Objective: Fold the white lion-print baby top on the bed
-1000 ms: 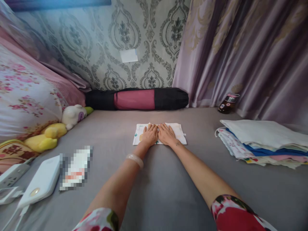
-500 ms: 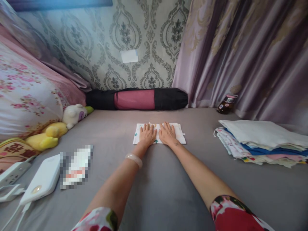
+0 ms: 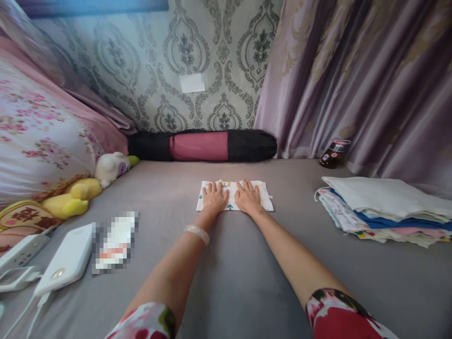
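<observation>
A white folded cloth (image 3: pixel 231 194) with small green and yellow prints lies flat on the grey bedsheet (image 3: pixel 240 273), a little tag poking out at its right edge. My left hand (image 3: pixel 214 197) rests palm down on its left half, fingers spread. On the right half lies my right hand (image 3: pixel 248 195), also flat with fingers apart. Between the two hands a strip of the printed fabric shows. The parts of the cloth under my palms are hidden.
To the right sits a stack of folded cloths (image 3: pixel 384 197), with a dark bottle (image 3: pixel 332 154) behind it. A black-and-pink roll (image 3: pixel 199 146) lies along the wall. At left are plush toys (image 3: pixel 68 200), a white power bank (image 3: pixel 67 259) and a power strip (image 3: pixel 23 252).
My left hand has shifted slightly left and my right hand slightly right across the cloth, so the gap between them is wider. The cloth stays flat.
</observation>
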The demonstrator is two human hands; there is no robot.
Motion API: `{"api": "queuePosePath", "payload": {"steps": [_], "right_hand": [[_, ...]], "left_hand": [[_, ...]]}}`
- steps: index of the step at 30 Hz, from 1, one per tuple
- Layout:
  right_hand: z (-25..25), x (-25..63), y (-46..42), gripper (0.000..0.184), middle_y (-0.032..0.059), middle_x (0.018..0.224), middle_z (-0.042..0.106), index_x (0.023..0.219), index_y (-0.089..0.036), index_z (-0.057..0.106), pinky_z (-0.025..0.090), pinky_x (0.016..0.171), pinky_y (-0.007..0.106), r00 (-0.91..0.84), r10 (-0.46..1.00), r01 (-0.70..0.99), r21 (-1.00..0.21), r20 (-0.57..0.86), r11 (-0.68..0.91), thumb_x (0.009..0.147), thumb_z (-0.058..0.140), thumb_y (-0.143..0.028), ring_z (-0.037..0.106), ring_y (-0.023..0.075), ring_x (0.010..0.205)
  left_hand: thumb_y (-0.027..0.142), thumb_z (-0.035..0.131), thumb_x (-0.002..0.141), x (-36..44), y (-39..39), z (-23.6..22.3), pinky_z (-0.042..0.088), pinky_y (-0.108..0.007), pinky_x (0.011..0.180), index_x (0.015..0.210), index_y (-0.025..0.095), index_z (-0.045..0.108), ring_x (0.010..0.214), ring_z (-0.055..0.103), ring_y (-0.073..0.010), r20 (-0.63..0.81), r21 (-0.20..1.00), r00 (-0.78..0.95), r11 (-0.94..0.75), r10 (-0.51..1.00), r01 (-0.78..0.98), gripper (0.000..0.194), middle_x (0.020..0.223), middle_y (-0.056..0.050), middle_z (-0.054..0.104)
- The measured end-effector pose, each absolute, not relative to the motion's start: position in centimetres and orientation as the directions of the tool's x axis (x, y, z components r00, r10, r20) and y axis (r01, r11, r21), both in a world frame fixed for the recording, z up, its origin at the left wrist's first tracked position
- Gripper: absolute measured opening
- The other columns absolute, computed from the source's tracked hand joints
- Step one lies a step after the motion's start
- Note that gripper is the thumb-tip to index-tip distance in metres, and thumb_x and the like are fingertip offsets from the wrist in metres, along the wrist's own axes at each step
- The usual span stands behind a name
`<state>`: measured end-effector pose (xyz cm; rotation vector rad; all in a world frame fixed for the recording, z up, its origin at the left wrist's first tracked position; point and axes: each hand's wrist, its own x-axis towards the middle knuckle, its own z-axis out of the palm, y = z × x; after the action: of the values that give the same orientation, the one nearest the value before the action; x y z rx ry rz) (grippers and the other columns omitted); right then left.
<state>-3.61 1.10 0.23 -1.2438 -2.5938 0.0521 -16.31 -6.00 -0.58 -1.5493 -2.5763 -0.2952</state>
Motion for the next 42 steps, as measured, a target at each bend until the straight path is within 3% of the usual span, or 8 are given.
{"api": "queuePosePath", "payload": {"steps": [7,19,28,42], "right_hand": [[0.9,-1.6,2.5,0.053,0.0143,0.154,0.031,0.146,-0.014,0.038,0.015,0.115,0.047,-0.585,0.793,0.778,-0.159,0.171,0.609,0.097,0.027,-0.033,0.025,0.0259,0.143],[-0.5,-0.2,3.2,0.054,0.0155,0.153,0.034,0.143,-0.01,0.04,0.02,0.114,0.044,-0.554,0.804,0.796,-0.143,0.218,0.588,0.098,0.026,-0.036,0.026,0.0264,0.142],[0.3,0.3,4.0,0.057,0.0165,0.154,0.031,0.145,-0.007,0.038,0.017,0.116,0.042,-0.598,0.79,0.775,-0.152,0.139,0.613,0.098,0.025,-0.037,0.024,0.0267,0.143],[0.1,0.3,4.2,0.056,0.0165,0.152,0.035,0.143,-0.005,0.039,0.02,0.115,0.039,-0.624,0.763,0.76,-0.096,0.168,0.643,0.098,0.026,-0.036,0.028,0.0261,0.141]], "left_hand": [[0.049,0.025,0.098,-18.1,-7.7,0.3,0.023,-0.048,0.114,0.137,0.015,0.045,0.139,0.033,-0.0284,0.22,0.099,-0.445,0.434,0.868,0.896,0.056,0.146,-0.018,0.043],[0.049,0.027,0.097,-19.6,-8.4,-0.5,0.028,-0.048,0.111,0.139,0.015,0.041,0.142,0.029,-0.029,0.155,0.148,-0.454,0.433,0.878,0.889,0.055,0.154,-0.018,0.032],[0.041,0.024,0.099,-22.2,-12.1,-0.9,0.027,-0.035,0.114,0.139,0.013,0.042,0.14,0.035,-0.0208,0.19,0.189,-0.351,0.317,0.917,0.93,0.052,0.15,-0.013,0.041],[0.034,0.027,0.099,-22.7,-13.2,-1.0,0.03,-0.037,0.114,0.134,0.011,0.046,0.137,0.039,-0.023,0.277,0.184,-0.471,0.434,0.838,0.882,0.046,0.141,-0.016,0.051]]}}
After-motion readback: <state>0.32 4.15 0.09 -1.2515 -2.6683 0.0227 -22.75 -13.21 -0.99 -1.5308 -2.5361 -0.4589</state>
